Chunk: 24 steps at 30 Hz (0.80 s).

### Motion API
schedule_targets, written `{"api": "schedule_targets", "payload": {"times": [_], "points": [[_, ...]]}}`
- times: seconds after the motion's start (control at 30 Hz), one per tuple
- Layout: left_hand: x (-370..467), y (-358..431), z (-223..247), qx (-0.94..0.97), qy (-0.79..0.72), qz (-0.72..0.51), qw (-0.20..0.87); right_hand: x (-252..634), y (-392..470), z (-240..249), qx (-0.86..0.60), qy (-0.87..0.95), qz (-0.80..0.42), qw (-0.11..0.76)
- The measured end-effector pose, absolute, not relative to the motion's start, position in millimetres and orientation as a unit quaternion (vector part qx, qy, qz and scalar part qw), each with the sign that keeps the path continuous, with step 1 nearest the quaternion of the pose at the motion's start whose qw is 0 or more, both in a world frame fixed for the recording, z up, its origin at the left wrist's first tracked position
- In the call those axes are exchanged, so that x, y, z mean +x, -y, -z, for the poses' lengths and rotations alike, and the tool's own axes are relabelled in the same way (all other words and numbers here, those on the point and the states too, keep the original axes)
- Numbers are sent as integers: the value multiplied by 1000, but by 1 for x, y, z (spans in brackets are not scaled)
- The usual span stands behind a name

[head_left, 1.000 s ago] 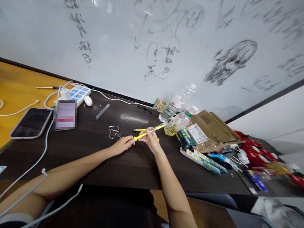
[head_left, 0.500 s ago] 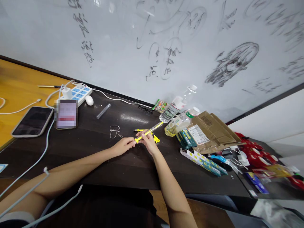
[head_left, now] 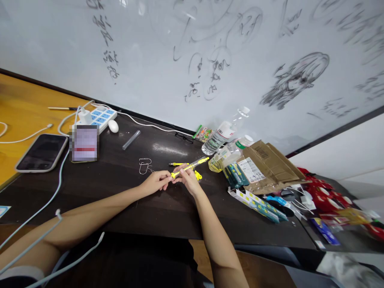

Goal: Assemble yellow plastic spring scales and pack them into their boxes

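A slim pen with a clear barrel and yellow ends slants up to the right in front of me. My right hand has its fingers wrapped round the barrel. At the lower yellow end, the fingertips of my left hand pinch the pen. On the table just behind my hands lies a thin yellow piece with a dark tip, partly hidden by my right hand. Small yellow parts rest right beside that hand. Bent wire clips lie left of my hands, near a clear tube.
Two bottles stand behind to the right, beside flattened cardboard packaging and an opened green-and-white box. At left are a phone, a power strip and a white egg-shaped object. Loose white cables cross the left side.
The pen has shifted slightly, its far yellow tip now a little further right and lower. My left hand's fingers have changed their grip at its lower end.
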<state>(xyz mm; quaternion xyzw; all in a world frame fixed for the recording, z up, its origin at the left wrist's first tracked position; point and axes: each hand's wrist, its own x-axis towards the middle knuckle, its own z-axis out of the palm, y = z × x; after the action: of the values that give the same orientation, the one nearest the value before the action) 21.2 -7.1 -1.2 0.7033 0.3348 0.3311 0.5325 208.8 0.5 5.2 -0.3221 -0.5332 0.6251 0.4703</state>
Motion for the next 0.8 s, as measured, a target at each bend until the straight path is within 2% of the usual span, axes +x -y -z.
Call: {"api": "schedule_targets", "payload": {"times": [0.2,0.37,0.63,0.8], "points": [[20,9,-1,705,-357,-336,512,209,0,-6,-317,534,-629,467],[19,11,-5,751,-382,-347,412,207,0,-6,-335,520,-619,483],[16,12,0,832,-417,-296,216,204,-2,-3,-377,521,-581,499],[14,10,2,848,-401,-300,171,203,-1,-3,-377,516,-575,511]]}}
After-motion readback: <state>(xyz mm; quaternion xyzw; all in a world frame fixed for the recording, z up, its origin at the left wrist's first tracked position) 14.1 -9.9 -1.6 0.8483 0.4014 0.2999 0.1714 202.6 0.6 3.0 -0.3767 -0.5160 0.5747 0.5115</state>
